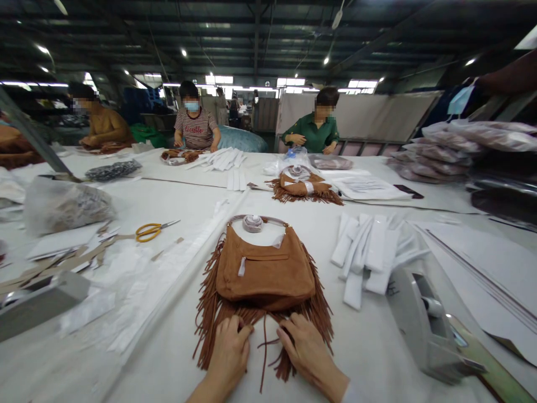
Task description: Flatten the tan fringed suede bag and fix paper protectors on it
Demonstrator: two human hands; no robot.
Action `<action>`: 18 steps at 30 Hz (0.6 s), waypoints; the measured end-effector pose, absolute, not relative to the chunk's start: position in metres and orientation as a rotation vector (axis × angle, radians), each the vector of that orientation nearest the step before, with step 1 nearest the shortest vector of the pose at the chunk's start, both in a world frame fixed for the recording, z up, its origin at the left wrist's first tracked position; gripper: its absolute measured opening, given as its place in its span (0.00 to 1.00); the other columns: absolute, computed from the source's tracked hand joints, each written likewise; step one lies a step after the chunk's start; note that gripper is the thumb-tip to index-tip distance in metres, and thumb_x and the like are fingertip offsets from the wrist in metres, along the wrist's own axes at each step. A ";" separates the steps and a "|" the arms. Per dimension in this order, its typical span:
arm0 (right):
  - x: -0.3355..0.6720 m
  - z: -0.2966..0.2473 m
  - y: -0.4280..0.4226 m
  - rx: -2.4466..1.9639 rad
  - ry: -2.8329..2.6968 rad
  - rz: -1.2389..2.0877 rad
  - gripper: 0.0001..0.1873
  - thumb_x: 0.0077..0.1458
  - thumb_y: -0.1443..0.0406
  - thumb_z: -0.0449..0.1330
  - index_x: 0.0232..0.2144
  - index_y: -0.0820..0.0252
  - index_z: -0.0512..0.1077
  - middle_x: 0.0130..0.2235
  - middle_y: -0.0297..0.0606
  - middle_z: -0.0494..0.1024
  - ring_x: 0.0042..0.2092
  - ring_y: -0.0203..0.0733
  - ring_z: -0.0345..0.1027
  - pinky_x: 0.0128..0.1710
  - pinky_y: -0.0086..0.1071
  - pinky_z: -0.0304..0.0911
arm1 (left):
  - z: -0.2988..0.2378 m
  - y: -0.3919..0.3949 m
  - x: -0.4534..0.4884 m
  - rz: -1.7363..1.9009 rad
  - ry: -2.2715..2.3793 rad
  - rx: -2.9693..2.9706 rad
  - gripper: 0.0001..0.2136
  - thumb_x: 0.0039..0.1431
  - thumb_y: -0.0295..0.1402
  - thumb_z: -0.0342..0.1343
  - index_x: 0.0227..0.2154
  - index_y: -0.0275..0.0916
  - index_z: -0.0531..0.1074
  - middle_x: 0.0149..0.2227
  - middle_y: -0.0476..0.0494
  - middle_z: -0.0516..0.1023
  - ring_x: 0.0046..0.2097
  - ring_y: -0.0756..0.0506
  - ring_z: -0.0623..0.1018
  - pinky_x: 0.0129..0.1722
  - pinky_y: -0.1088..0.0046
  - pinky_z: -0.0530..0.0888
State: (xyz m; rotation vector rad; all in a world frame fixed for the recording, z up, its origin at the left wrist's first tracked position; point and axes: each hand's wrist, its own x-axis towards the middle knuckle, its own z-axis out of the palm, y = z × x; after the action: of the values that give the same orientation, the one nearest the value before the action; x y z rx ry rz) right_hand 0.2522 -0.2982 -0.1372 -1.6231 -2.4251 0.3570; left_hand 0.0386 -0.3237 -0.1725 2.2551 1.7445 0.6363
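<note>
A brown suede bag [264, 271] with long fringe lies flat on the white table [377, 347] right in front of me, its handle wrapped in a roll of white foam at the far end. My left hand [229, 352] pinches the fringe at the bag's near edge, fingers curled onto the strands. My right hand [304, 347] rests beside it, fingers pressed on the fringe and a white strip between the hands. A few loose strands trail toward me.
White foam strips [364, 254] are piled right of the bag, beside a grey tape dispenser [423, 319]. Yellow-handled scissors [153, 229] and paper scraps lie left. A second fringed bag [304, 187] sits farther back. Three people work across the table; bagged goods [453, 145] stack at right.
</note>
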 end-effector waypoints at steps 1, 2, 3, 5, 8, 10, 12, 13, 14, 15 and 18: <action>0.245 -0.138 -0.301 -1.720 -2.353 0.324 0.13 0.65 0.59 0.48 0.36 0.56 0.70 0.38 0.39 0.70 0.42 0.45 0.64 0.43 0.38 0.57 | -0.171 -0.324 0.040 0.628 1.770 2.232 0.12 0.58 0.24 0.47 0.38 0.44 0.72 0.38 0.44 0.68 0.41 0.42 0.68 0.41 0.64 0.64; 0.236 -0.139 -0.303 -1.815 -2.289 0.272 0.14 0.64 0.57 0.49 0.35 0.57 0.70 0.37 0.40 0.70 0.42 0.46 0.64 0.43 0.39 0.57 | -0.169 -0.324 0.043 0.620 1.803 2.212 0.09 0.60 0.26 0.48 0.37 0.43 0.72 0.38 0.44 0.68 0.41 0.42 0.68 0.41 0.64 0.64; 0.227 -0.140 -0.305 -1.899 -2.232 0.209 0.14 0.63 0.56 0.51 0.35 0.58 0.70 0.38 0.41 0.70 0.42 0.48 0.64 0.42 0.40 0.56 | -0.168 -0.324 0.047 0.611 1.842 2.195 0.08 0.61 0.29 0.48 0.35 0.42 0.72 0.38 0.44 0.68 0.42 0.41 0.68 0.41 0.63 0.63; 0.209 -0.144 -0.308 -2.011 -2.153 0.096 0.11 0.59 0.56 0.56 0.35 0.58 0.69 0.39 0.42 0.70 0.42 0.51 0.63 0.41 0.42 0.56 | -0.167 -0.322 0.053 0.594 1.911 2.179 0.07 0.61 0.30 0.48 0.34 0.41 0.71 0.38 0.43 0.68 0.42 0.41 0.67 0.41 0.63 0.63; 0.196 -0.146 -0.307 -2.072 -2.104 0.057 0.04 0.56 0.64 0.58 0.35 0.57 0.68 0.39 0.41 0.70 0.43 0.51 0.63 0.39 0.41 0.55 | -0.170 -0.317 0.054 0.553 1.948 2.206 0.08 0.60 0.26 0.47 0.34 0.40 0.70 0.38 0.43 0.69 0.41 0.40 0.67 0.40 0.63 0.63; 0.199 -0.146 -0.304 -2.069 -2.108 0.113 0.05 0.54 0.69 0.57 0.35 0.57 0.67 0.39 0.40 0.70 0.43 0.50 0.64 0.39 0.39 0.54 | -0.175 -0.313 0.049 0.544 1.931 2.235 0.10 0.59 0.23 0.45 0.35 0.40 0.70 0.37 0.43 0.69 0.40 0.41 0.67 0.40 0.63 0.63; 0.207 -0.146 -0.302 -2.030 -2.125 0.184 0.07 0.53 0.73 0.56 0.34 0.56 0.67 0.38 0.38 0.70 0.43 0.49 0.64 0.38 0.38 0.55 | -0.182 -0.312 0.042 0.571 1.877 2.263 0.12 0.58 0.21 0.43 0.35 0.40 0.70 0.37 0.43 0.69 0.40 0.41 0.68 0.40 0.64 0.63; 0.211 -0.147 -0.302 -2.004 -2.128 0.213 0.08 0.53 0.74 0.55 0.34 0.56 0.66 0.38 0.38 0.70 0.43 0.48 0.64 0.38 0.37 0.55 | -0.186 -0.312 0.039 0.596 1.844 2.278 0.12 0.58 0.20 0.43 0.35 0.40 0.70 0.37 0.43 0.69 0.40 0.42 0.68 0.40 0.65 0.64; 0.214 -0.149 -0.303 -1.979 -2.123 0.234 0.09 0.53 0.74 0.54 0.34 0.56 0.66 0.38 0.38 0.70 0.43 0.48 0.64 0.38 0.37 0.55 | -0.190 -0.313 0.036 0.625 1.810 2.291 0.13 0.58 0.20 0.42 0.35 0.40 0.70 0.36 0.43 0.69 0.39 0.43 0.68 0.40 0.65 0.65; 0.218 -0.152 -0.304 -1.959 -2.109 0.247 0.09 0.53 0.75 0.54 0.33 0.56 0.65 0.37 0.37 0.70 0.42 0.48 0.64 0.38 0.37 0.55 | -0.194 -0.314 0.033 0.655 1.779 2.304 0.14 0.57 0.19 0.42 0.35 0.39 0.70 0.36 0.43 0.69 0.39 0.43 0.69 0.39 0.66 0.65; 0.224 -0.166 -0.314 -1.918 -2.037 0.226 0.12 0.51 0.76 0.54 0.34 0.55 0.65 0.37 0.38 0.69 0.42 0.49 0.64 0.38 0.39 0.56 | -0.204 -0.324 0.029 0.762 1.730 2.318 0.15 0.56 0.18 0.41 0.37 0.39 0.70 0.35 0.43 0.68 0.37 0.44 0.70 0.38 0.67 0.67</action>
State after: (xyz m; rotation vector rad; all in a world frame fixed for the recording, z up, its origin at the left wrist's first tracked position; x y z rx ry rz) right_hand 0.2236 -0.3143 -0.1656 -1.9177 -2.0366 0.2259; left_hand 0.0291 -0.3236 -0.2043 2.3176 1.7296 0.7615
